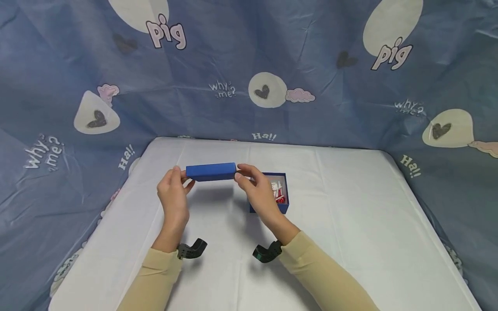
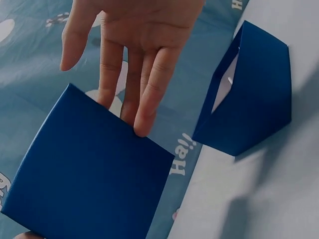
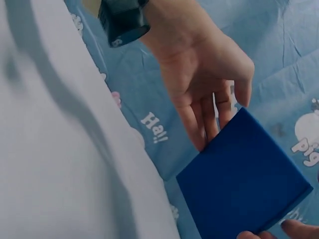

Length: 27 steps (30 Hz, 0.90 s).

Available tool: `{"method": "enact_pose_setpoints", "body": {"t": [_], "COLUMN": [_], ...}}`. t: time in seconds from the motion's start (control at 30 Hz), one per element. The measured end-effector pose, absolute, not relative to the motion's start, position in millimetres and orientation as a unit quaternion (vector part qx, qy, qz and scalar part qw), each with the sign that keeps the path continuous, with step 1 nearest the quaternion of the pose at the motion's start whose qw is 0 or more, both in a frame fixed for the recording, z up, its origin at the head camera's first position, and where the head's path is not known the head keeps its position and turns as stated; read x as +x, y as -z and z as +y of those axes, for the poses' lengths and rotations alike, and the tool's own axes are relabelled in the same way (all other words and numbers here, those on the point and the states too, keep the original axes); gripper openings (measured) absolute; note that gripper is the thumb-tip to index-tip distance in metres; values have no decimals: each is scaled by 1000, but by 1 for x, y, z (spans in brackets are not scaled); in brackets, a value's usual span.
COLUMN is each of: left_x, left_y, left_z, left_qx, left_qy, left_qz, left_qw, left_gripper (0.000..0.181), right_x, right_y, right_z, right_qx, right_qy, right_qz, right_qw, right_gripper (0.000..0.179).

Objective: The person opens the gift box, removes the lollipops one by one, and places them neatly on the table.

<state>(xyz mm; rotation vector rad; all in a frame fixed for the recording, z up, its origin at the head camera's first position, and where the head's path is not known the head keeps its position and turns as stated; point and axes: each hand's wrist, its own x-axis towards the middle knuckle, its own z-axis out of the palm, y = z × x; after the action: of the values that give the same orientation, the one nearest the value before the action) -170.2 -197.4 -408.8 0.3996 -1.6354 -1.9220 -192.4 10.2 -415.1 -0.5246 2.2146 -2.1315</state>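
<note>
Above the white table, a flat blue box lid (image 1: 212, 172) is held in the air between both hands. My left hand (image 1: 173, 194) grips its left end with the thumb and fingers. At the right end, my right hand (image 1: 258, 190) holds the lid's edge by its fingertips. Just behind the right hand stands an open blue box (image 1: 282, 208), partly covered by that hand. Small white sticks and red pieces (image 1: 279, 193) lie inside it; their kind cannot be told. In the left wrist view, the lid (image 2: 94, 169) shows its broad plain face.
A white-covered table (image 1: 365, 224) spreads under the hands. Blue printed cloth (image 1: 218, 52) hangs behind it and along its sides. Each wrist wears a black strapped-on device, one on the left wrist (image 1: 192, 249) and one on the right wrist (image 1: 267, 252).
</note>
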Motion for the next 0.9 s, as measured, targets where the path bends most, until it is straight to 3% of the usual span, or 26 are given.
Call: {"method": "enact_pose_setpoints", "body": {"t": [0.43, 0.9], "left_x": [-172, -169], "left_y": [425, 443], "left_z": [-209, -233], "left_qx": [171, 124], "left_qy": [697, 698], "left_qz": [-624, -655], "left_qw": [308, 260], "left_gripper": [39, 20], "right_x": [-202, -201], "right_y": [430, 444], "right_z": [-14, -28], "right_qx": [-101, -65], "right_qy": [714, 722], "right_qz": [692, 689], "right_qw": [13, -3], "right_gripper": [38, 27]}}
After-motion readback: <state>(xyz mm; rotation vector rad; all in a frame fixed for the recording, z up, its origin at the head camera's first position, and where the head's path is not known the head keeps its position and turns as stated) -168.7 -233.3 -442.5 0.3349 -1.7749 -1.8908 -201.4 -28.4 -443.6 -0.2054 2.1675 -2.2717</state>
